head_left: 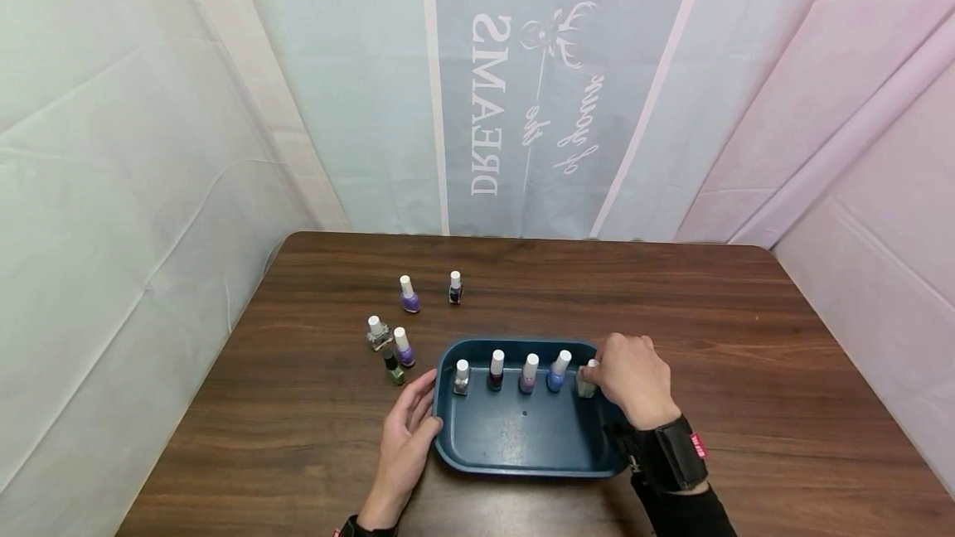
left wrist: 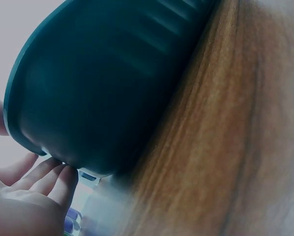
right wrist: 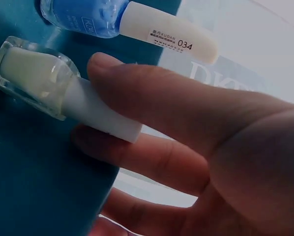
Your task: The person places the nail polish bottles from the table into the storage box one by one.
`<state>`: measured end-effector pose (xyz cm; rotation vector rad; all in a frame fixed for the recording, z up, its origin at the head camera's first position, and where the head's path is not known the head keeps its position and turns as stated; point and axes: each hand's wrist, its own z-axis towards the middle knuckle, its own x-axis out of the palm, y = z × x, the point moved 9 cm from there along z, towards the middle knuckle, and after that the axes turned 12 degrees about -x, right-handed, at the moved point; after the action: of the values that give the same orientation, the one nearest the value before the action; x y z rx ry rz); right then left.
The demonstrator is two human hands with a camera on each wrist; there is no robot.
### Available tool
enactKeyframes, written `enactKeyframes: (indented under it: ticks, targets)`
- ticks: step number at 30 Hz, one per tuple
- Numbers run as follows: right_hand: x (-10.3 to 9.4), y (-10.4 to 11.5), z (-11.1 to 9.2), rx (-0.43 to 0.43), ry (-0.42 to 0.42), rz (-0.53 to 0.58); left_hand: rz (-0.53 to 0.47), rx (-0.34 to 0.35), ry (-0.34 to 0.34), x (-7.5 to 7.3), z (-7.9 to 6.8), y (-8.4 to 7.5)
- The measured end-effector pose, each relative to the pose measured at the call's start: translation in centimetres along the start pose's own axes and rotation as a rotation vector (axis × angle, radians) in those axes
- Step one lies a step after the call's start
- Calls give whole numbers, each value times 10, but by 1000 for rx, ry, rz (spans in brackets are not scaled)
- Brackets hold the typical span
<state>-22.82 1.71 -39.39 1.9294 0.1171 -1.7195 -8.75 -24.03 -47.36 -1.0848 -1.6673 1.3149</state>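
Observation:
My right hand [head_left: 634, 375] pinches the white cap of a pale nail polish bottle [right wrist: 34, 73] between thumb and finger. That bottle stands at the right end of a row in a dark blue tray [head_left: 522, 471], beside a blue nail polish bottle [head_left: 556, 373]. Further left in the row are a mauve bottle [head_left: 529, 375], a dark red bottle [head_left: 496, 373] and a silvery bottle [head_left: 461, 379], all white-capped. My left hand [head_left: 403, 437] holds the tray's left side, its thumb at the rim and its fingertips against the outer wall [left wrist: 88, 98].
Left of the tray, on the brown wooden table [head_left: 298, 421], are a clear silvery bottle [head_left: 378, 334], a purple bottle [head_left: 404, 349] and a black-capped green bottle [head_left: 393, 367]. Farther back stand another purple bottle [head_left: 409, 297] and a dark bottle [head_left: 455, 288]. Curtains surround the table.

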Motion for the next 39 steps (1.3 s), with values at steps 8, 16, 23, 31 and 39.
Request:
enactKeyframes:
  ticks: [8,16,23,31,39]
  targets:
    - [1,1,-1,16,19,-1,0,-23,-5,0,2,3]
    - [5,0,-1,34,37,-8,-3,-36,-6,0,2,4]
    - [5,0,-2,26,35,-2,9,-30,-7,1,2,3]
    - [5,0,-2,26,53,11,13,-31,-16,0,1,3]
    - [-4,2,-8,6,75,58,21,-24,-17,0,1,1]
